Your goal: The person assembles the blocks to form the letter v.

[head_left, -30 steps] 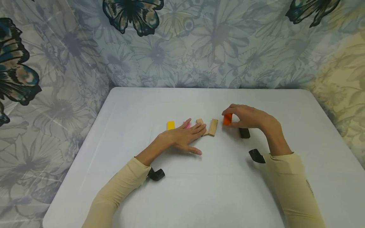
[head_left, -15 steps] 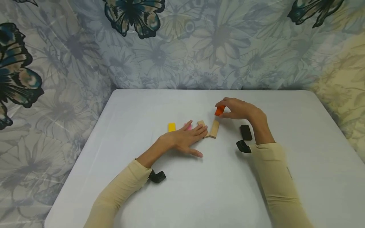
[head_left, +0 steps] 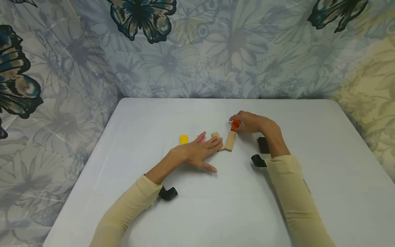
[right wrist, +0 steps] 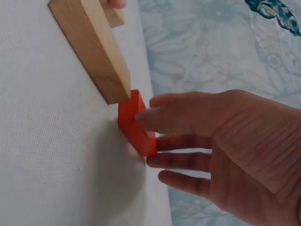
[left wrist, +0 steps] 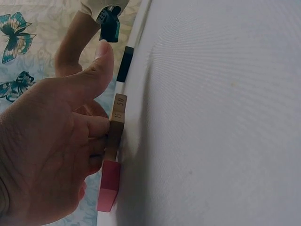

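Observation:
Between thumb and fingers, my right hand (head_left: 253,122) pinches an orange block (right wrist: 135,125). The block is down at the table, its end right at the far end of a plain wooden block (head_left: 230,141). That wooden block meets a second wooden block (head_left: 215,134) at an angle, like a V. My left hand (head_left: 197,152) lies palm down with fingers straight and spread, its fingertips over the second wooden block and partly covering a pink block (left wrist: 109,186). Printed numbers show on the wooden block ends in the left wrist view.
A yellow block (head_left: 183,139) lies left of the pink one. Beyond the right forearm's inner side sits a black block (head_left: 263,145). Black wrist cameras (head_left: 168,193) jut from both sleeves. The white table (head_left: 216,212) ends at a butterfly-patterned cloth (head_left: 197,51) behind.
My right hand has carried the orange block leftward from beside the black block to the wooden block's far end, then lowered it. The left hand has stayed in place.

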Tool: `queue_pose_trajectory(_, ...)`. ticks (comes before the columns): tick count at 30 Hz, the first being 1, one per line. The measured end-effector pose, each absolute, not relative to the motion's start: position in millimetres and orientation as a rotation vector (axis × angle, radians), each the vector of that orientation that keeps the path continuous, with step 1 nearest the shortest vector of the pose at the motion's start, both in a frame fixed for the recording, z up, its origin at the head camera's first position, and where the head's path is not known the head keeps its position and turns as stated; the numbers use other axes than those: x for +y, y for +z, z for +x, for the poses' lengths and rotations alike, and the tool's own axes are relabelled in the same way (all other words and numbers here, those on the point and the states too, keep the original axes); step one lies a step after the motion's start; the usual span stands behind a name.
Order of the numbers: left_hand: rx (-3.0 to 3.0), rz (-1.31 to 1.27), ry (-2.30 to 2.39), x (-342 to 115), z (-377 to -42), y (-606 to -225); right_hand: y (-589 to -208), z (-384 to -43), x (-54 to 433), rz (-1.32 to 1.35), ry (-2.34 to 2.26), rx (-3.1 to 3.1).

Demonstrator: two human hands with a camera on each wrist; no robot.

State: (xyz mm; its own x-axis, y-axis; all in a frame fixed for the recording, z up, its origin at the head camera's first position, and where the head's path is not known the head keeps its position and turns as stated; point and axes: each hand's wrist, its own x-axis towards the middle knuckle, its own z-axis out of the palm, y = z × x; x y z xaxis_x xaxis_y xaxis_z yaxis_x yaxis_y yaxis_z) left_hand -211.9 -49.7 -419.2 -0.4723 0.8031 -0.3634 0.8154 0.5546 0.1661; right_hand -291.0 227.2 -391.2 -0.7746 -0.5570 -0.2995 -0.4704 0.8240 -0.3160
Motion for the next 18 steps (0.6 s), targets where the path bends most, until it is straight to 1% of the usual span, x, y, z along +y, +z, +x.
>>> queue_pose_trajectory(10,2.399,1.332,-0.106,-48.2,-209.9,-417.4,-389.7,-291.1,224.6,-0.856,-0.339,2.585)
queue_pose_trajectory(18,2.39,1.333,-0.099,-48.5,-208.9,-416.2,-389.2,-289.5,224.7,-0.862,-0.328,2.585)
